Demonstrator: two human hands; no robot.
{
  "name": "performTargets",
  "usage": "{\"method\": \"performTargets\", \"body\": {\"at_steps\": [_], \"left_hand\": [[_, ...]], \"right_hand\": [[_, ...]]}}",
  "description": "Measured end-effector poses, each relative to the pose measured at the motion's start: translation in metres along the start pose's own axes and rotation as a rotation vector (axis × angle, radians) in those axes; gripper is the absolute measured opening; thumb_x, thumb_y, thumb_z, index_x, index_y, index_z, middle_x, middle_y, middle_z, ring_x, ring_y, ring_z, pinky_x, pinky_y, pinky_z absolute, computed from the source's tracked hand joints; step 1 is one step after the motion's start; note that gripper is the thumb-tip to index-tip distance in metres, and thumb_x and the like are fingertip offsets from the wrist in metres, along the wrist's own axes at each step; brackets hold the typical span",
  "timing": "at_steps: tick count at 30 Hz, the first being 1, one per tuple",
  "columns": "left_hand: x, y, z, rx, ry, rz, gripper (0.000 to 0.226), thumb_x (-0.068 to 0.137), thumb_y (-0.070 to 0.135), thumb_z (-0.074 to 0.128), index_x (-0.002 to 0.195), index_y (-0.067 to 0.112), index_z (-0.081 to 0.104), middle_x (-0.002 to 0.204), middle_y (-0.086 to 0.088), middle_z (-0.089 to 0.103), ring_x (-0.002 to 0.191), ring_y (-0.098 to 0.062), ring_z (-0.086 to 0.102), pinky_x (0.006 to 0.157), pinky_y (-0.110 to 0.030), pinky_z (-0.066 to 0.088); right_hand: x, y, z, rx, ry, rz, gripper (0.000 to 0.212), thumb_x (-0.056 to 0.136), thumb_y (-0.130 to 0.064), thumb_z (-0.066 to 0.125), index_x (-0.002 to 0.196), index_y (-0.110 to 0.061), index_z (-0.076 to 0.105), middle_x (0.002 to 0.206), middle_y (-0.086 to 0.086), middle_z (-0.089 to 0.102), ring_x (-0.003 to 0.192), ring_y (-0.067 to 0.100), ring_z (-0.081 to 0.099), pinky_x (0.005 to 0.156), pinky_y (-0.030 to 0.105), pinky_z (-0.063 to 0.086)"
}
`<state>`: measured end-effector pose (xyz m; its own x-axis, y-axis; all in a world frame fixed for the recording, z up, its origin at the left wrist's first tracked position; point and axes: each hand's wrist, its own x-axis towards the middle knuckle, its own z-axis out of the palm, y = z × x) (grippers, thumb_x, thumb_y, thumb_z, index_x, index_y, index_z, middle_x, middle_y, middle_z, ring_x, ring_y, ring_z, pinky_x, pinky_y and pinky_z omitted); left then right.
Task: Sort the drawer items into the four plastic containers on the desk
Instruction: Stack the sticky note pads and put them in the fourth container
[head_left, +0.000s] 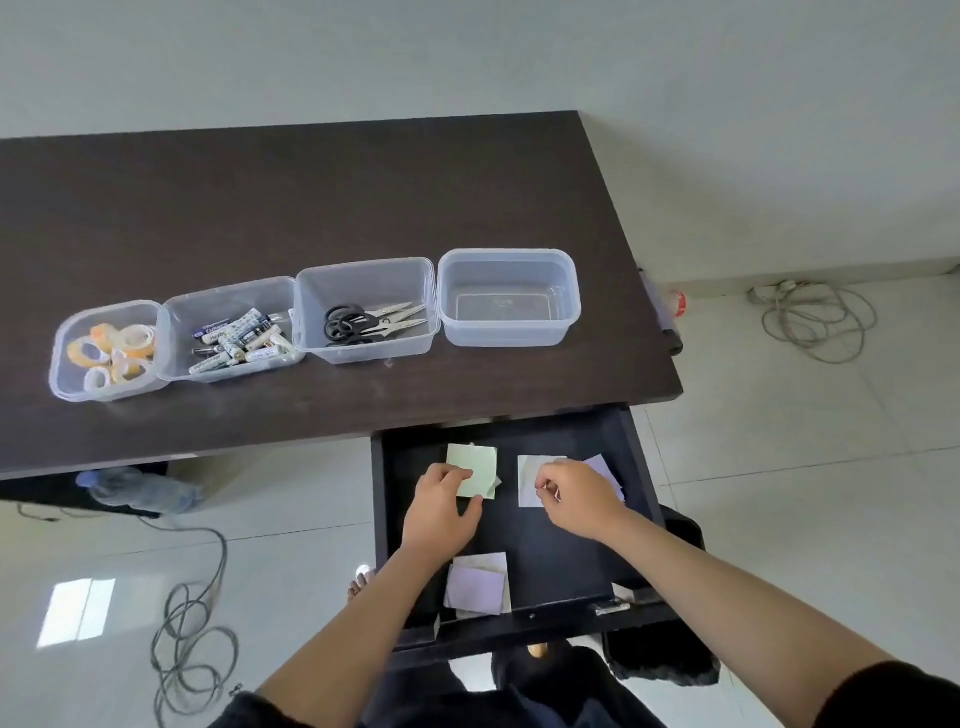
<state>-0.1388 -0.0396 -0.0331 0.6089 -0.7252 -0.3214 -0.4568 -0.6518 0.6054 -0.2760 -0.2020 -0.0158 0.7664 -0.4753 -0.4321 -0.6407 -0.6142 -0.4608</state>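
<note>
Head view shows both hands in the open drawer (636, 457). Left hand (441, 512) pinches a green note pad (475, 465). Right hand (579, 499) pinches a white paper (530, 478). Purple notes (475, 590) lie nearer. Up on the desk (311, 197), the rightmost container (509, 296) holds nothing.

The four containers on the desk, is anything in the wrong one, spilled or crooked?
Nothing looks mis-sorted: tape rolls, batteries and scissors each have their own container, and the rightmost container is empty. Nothing has spilled. The row just curves slightly, its left containers sitting nearer the desk edge.
</note>
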Motion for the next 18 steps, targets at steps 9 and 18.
{"method": "performTargets", "body": {"at_steps": [9, 18], "left_hand": [[0.032, -0.019, 0.024, -0.074, -0.053, -0.336, 0.056, 0.087, 0.030, 0.062, 0.139, 0.027, 0.042, 0.138, -0.010, 0.037, 0.119, -0.030, 0.049, 0.093, -0.039, 0.050], [0.047, -0.021, 0.031, -0.261, 0.011, -0.391, 0.043, 0.081, 0.010, 0.067, 0.116, 0.022, 0.046, 0.117, -0.008, 0.053, 0.086, -0.016, 0.054, 0.060, -0.020, 0.041]], "right_hand": [[0.014, 0.030, 0.033, -0.067, -0.005, 0.173, 0.040, 0.090, -0.019, 0.054, 0.130, -0.020, 0.046, 0.134, 0.001, 0.041, 0.091, 0.021, 0.061, 0.065, 0.031, 0.049], [0.046, 0.035, 0.046, -0.123, -0.034, 0.199, 0.065, 0.086, -0.015, 0.056, 0.144, -0.025, 0.027, 0.155, 0.000, 0.014, 0.087, 0.025, 0.062, 0.058, 0.027, 0.040]]}}
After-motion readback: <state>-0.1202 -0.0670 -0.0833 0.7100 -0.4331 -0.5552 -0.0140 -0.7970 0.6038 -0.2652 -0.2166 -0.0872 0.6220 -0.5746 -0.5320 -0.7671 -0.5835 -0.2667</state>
